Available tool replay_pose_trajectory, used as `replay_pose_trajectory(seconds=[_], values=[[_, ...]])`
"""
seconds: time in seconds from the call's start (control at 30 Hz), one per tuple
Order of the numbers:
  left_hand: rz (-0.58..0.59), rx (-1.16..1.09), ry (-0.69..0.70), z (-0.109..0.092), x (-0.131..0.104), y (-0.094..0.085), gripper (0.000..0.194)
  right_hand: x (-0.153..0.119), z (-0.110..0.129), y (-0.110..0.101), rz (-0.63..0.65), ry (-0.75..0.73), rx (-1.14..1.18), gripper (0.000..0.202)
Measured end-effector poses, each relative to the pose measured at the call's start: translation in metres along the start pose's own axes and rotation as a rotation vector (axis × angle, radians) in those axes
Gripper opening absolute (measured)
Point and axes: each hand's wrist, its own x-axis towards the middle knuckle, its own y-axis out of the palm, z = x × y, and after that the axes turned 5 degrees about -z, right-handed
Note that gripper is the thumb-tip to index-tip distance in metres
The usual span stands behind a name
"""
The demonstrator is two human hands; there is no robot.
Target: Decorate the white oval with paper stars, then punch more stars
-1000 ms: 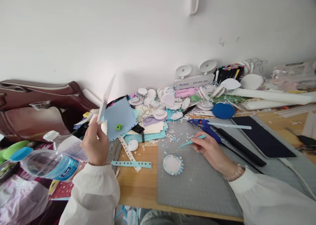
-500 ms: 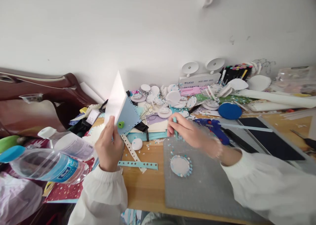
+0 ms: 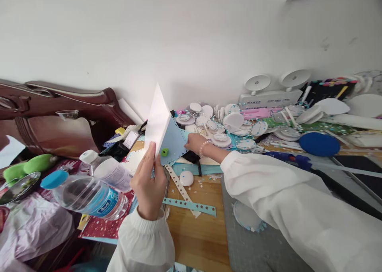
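Observation:
My left hand (image 3: 151, 180) pinches upright white paper (image 3: 156, 120) between thumb and fingers. Behind that paper lies a blue sheet (image 3: 174, 140) with small holes along its edges, and a small green craft punch (image 3: 164, 152) rests by it. My right hand (image 3: 197, 143) reaches across to the right edge of the blue sheet, fingers curled; whatever is in them is hidden. Below it are a black item (image 3: 192, 157), a round white object (image 3: 186, 178) and a light blue strip with star-shaped holes (image 3: 191, 206). My right sleeve partly covers a white disc with a blue-trimmed rim (image 3: 249, 216).
Many white discs (image 3: 234, 120) are heaped along the wall. A blue oval pad (image 3: 319, 143), a blue glue gun (image 3: 298, 160) and a grey cutting mat (image 3: 247, 252) are on the right. Bottles, including a blue-capped water bottle (image 3: 86, 196), lie on the left.
My right hand has moved left from above the cutting mat to the blue sheet; the small teal stick it held no longer shows. The view has turned right to left, shifting everything rightward.

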Motion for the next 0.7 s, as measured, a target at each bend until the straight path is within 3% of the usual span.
replay_pose_trajectory(seconds=[0.2, 0.4, 0.57, 0.7], values=[[0.0, -0.007, -0.004, 0.002, -0.001, 0.002, 0.038, 0.011, 0.005, -0.013, -0.071, -0.04, -0.131, 0.034], [-0.006, 0.005, 0.012, 0.003, -0.002, 0.007, 0.039, 0.001, 0.023, -0.059, -0.281, -0.167, -0.207, 0.023], [0.006, -0.034, -0.029, 0.006, -0.003, 0.011, 0.037, -0.048, 0.042, -0.116, -0.474, -0.185, -0.248, 0.016], [0.124, -0.079, 0.0, 0.011, -0.008, 0.024, 0.035, -0.119, 0.036, -0.154, -0.789, -0.222, -0.452, 0.013]])
